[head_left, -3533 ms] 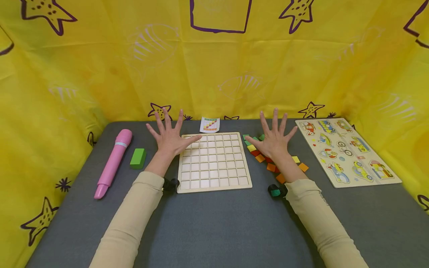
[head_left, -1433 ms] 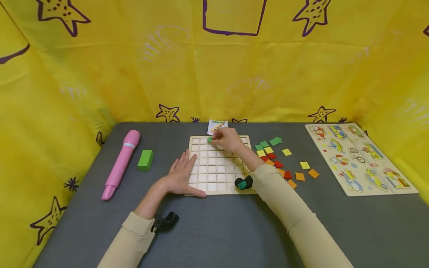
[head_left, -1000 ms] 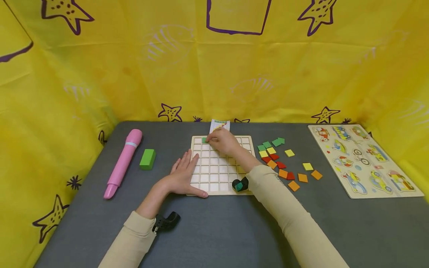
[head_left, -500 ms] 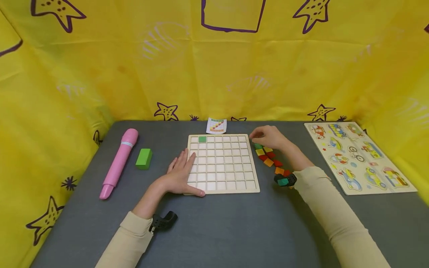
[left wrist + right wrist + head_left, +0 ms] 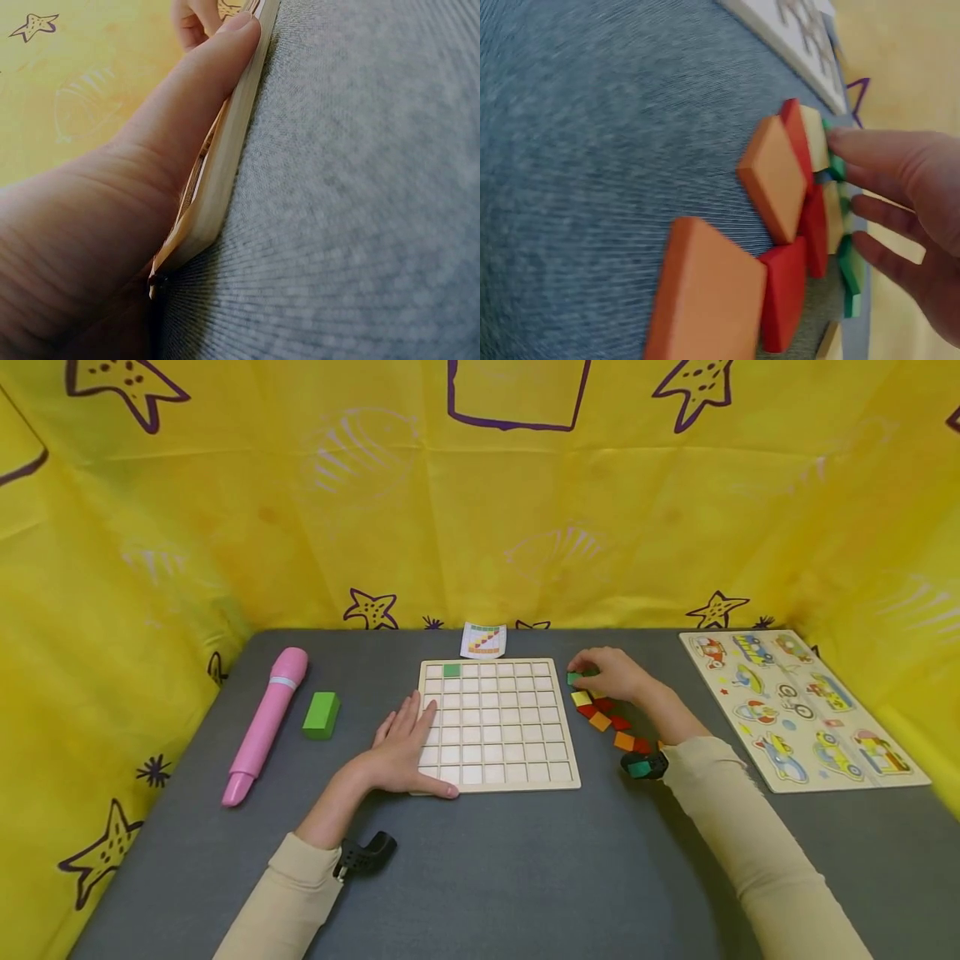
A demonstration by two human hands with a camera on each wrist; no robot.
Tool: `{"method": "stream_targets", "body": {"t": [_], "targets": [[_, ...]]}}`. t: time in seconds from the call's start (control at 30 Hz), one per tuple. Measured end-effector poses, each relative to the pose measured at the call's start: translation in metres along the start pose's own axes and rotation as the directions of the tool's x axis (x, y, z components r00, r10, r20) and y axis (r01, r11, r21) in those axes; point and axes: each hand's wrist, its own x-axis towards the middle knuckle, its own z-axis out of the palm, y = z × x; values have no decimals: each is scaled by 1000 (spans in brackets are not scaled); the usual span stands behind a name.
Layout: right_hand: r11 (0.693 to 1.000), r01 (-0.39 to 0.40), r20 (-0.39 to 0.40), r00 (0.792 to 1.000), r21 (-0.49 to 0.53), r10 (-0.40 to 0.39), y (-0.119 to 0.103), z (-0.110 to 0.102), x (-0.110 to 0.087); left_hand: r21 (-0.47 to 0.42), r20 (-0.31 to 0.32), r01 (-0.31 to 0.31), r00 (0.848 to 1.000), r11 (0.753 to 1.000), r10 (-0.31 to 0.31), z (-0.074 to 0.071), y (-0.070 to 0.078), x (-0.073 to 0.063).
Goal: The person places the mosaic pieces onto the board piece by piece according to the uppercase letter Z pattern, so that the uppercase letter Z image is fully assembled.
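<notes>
The right hand point(image 5: 617, 675) has left the grid board point(image 5: 502, 727), its grip now pinching a loose green tile point(image 5: 572, 678); the left hand point(image 5: 397, 758) stays spread on the board's edge.

- A yellow cloth point(image 5: 480, 510) hangs along the far side and wraps round left and right, with soft folds and a crosswise crease.
- Dark-outlined starfish point(image 5: 693, 389) and pale striped fish point(image 5: 360, 450) are printed on it.
- A dark grey table point(image 5: 495, 877) with a finely textured surface and rounded far corners stands before it.
- Light falls soft and fairly even.
</notes>
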Motion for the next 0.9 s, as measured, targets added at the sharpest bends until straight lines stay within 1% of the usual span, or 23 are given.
{"method": "stream_targets", "body": {"t": [0.1,0.2,0.3,0.4,0.5,0.6,0.67,0.73,0.8,0.9], "targets": [[1000,3,-24,1000,-14,-3,1,1,1,-2,-3,-3,1000,1000,3,0,0,0],[1000,1,-23,1000,-1,-1,3,1,0,6,-5,-3,1000,1000,3,1,-1,1],[1000,-16,-29,999,22,17,2,1,-1,9,-7,-4,1000,1000,4,0,-1,0],[996,-41,-77,996,83,47,-4,3,1,2,-7,-6,1000,1000,6,1,-1,0],[983,-63,-125,988,172,85,-19,9,9,1,-7,-5,1000,1000,5,0,-3,0],[975,-45,-135,988,219,76,-38,20,23,3,-6,-6,1000,1000,6,0,-3,0],[976,-18,-128,991,216,47,-53,30,33,1,-4,-6,1000,1000,6,0,-3,-1],[981,31,-119,993,193,-8,-68,40,44,-3,-3,-6,1000,1000,6,-1,-2,-1],[983,61,-104,994,174,-43,-83,48,54,-8,-1,-6,1000,1000,5,-1,-2,-1],[987,93,-93,992,128,-81,-98,58,67,-16,2,-11,1000,1000,11,-1,-1,-1]]}}
